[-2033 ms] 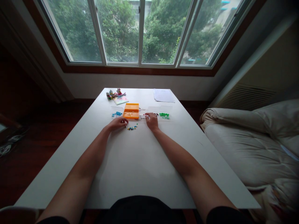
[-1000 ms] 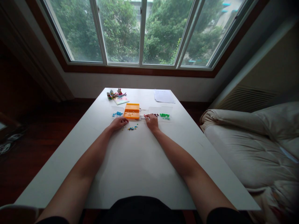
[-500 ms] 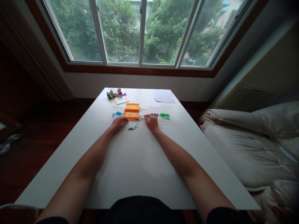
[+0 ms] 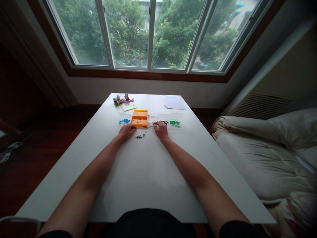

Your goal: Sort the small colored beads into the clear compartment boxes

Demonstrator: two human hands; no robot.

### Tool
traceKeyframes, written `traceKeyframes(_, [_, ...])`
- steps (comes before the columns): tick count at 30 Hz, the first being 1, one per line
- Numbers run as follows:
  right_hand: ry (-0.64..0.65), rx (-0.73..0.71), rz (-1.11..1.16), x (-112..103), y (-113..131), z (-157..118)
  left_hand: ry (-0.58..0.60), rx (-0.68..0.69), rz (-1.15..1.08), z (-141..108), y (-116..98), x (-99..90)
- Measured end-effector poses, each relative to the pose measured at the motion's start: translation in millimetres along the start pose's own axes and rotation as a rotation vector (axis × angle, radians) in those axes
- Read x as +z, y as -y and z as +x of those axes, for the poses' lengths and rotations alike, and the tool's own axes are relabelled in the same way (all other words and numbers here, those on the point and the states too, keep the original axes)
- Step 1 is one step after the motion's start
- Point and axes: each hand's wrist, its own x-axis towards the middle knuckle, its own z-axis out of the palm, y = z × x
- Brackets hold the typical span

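Observation:
My left hand (image 4: 127,131) rests on the table by the front left corner of an open orange case (image 4: 140,122) with small light pieces inside. Its fingers are curled together; whatever they hold is too small to make out. At the case's right, my right hand (image 4: 161,130) has its fingertips pinched over a clear container (image 4: 150,122), close to a tiny red piece (image 4: 153,122). Between the hands lies a loose group of small blue, yellow and green pieces (image 4: 140,136). Dark pieces (image 4: 164,122) sit just beyond my right hand, partly covered by it.
Small blue pieces (image 4: 124,121) fill a clear tray at the left, green pieces (image 4: 174,123) one at the right. Farther back are small colourful figures (image 4: 121,99), a patterned card (image 4: 129,105) and white paper sheets (image 4: 174,102). A padded beige seat (image 4: 262,158) stands right of the table.
My left hand has shifted slightly to the right, toward the loose pieces. My right hand has barely moved.

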Motion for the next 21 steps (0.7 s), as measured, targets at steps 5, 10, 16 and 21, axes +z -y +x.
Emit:
traceKeyframes(5, [0.000, -0.003, -0.013, -1, 1, 0, 0.019, 0.058, -0.025, 0, -7, 4.8])
traceKeyframes(10, [-0.002, -0.015, -0.017, -1, 1, 0, 0.014, 0.051, -0.029, 0, -8, 6.2])
traceKeyframes(16, [0.008, -0.010, -0.016, -1, 1, 1, -0.014, 0.030, -0.019, 0, -9, 2.5])
traceKeyframes(21, [0.022, 0.001, -0.020, -2, 3, 0, -0.010, -0.012, -0.005, -1, -13, -1.4])
